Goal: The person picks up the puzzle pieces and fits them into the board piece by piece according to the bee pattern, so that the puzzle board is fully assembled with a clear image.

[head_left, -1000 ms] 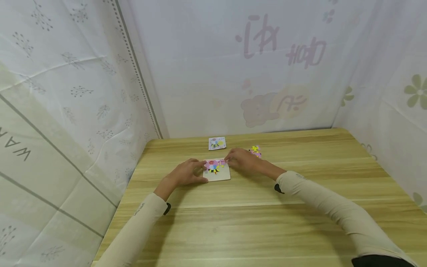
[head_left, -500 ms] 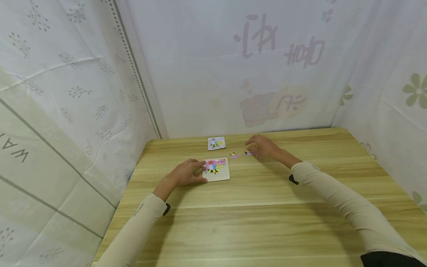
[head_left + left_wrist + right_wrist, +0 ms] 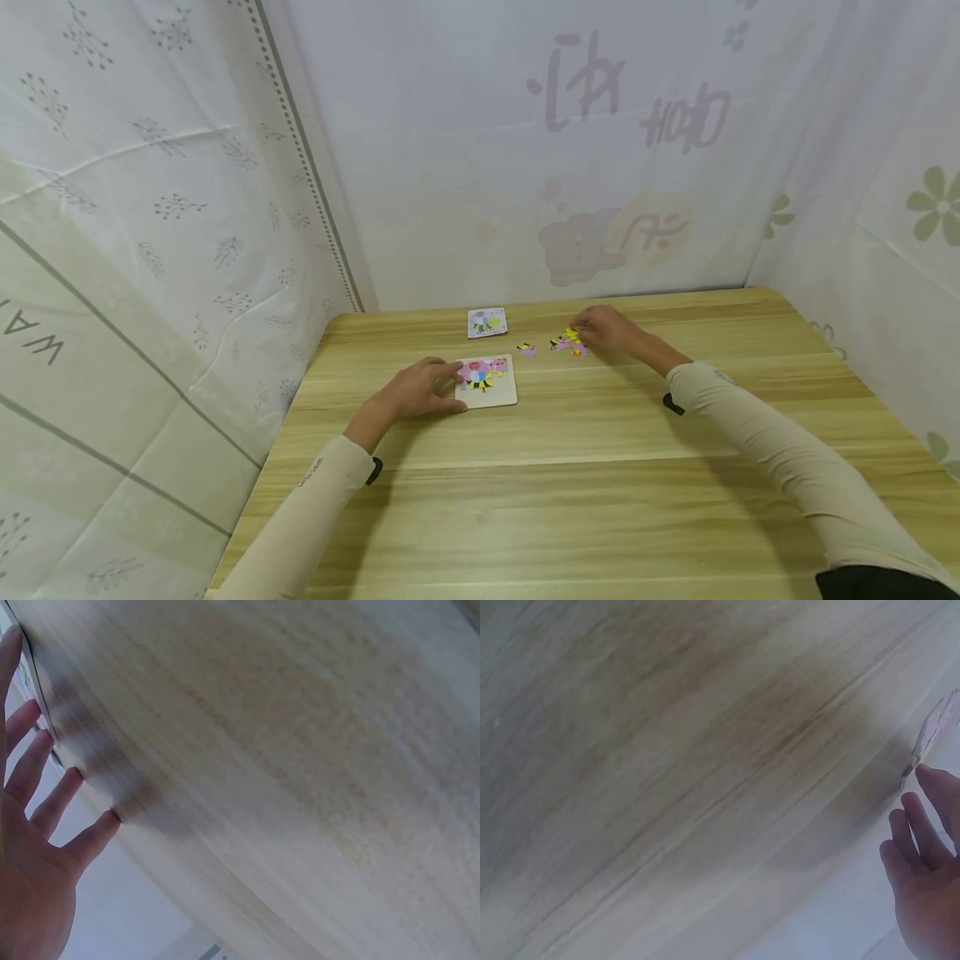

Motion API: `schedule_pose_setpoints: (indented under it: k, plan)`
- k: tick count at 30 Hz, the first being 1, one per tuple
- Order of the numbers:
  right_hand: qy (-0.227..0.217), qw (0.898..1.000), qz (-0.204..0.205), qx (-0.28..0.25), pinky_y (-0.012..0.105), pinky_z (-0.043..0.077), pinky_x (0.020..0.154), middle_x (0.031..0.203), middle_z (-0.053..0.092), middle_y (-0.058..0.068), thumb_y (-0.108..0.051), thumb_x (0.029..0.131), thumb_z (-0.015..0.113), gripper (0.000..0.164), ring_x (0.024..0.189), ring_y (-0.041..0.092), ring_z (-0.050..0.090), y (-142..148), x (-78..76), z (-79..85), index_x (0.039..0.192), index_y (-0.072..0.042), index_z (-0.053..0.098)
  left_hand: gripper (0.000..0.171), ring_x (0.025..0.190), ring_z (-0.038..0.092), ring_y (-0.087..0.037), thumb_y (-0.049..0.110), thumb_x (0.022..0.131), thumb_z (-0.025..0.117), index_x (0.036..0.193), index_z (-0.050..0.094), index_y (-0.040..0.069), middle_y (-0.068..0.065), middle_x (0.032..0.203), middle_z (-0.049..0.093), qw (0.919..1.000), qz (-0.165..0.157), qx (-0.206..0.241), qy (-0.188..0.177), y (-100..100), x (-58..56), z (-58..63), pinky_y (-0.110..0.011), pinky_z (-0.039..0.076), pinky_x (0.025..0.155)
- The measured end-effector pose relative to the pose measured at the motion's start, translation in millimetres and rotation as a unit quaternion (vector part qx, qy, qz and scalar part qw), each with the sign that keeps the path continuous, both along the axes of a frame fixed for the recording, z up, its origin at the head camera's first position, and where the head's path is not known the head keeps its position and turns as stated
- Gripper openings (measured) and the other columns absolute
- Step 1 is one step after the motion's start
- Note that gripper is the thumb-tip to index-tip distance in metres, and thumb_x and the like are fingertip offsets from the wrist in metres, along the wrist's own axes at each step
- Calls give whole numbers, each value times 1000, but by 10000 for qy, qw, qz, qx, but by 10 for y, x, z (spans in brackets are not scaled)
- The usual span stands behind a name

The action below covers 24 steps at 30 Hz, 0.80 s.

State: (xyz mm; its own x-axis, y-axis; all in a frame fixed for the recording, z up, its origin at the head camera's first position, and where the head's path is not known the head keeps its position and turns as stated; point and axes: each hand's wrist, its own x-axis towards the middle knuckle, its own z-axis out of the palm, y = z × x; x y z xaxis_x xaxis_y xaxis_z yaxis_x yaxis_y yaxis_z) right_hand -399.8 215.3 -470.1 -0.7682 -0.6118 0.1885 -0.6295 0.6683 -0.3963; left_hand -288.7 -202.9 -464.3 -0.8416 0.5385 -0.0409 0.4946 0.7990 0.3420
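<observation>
**Smooth wood grain, creased cloth, printed faces**

From my remote seat I'm seeing the tabletop (image 3: 480, 517) showing a smooth wood-grain finish with a soft, low sheen. The back curtain (image 3: 450, 167) is hanging as matt, printed cloth, and the left curtain (image 3: 150, 208) is creasing like fabric too. The board (image 3: 504, 394) is looking like pale, smooth, matt wood on its bare part. The loose pieces (image 3: 559, 343) are carrying printed faces; I'm not making out their material. The card (image 3: 487, 322) is appearing flat and printed. The left sleeve (image 3: 315, 500) and right sleeve (image 3: 757, 467) are wrinkling lightly, like thin, matt cloth.
</observation>
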Motion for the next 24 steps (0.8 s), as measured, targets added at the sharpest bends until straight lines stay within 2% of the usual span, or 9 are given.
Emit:
schedule_pose_setpoints:
  k: [12,24]
  plan:
    - [195,9995,210,146,52,57,90,114,74,21,1,98,68,22,106,39,69,51,20,-14,118,6,74,68,141,48,-35,60,87,77,140,66,19,-13,147,57,10000,-23,15,38,11,0,-2,-57,43,112]
    - [317,9991,218,186,52,55,92,114,74,18,-5,99,70,21,108,38,67,74,39,-25,118,3,75,71,142,47,-35,59,87,78,143,64,18,-13,147,58,10000,-9,-15,-15,2,10,4,-56,42,113]
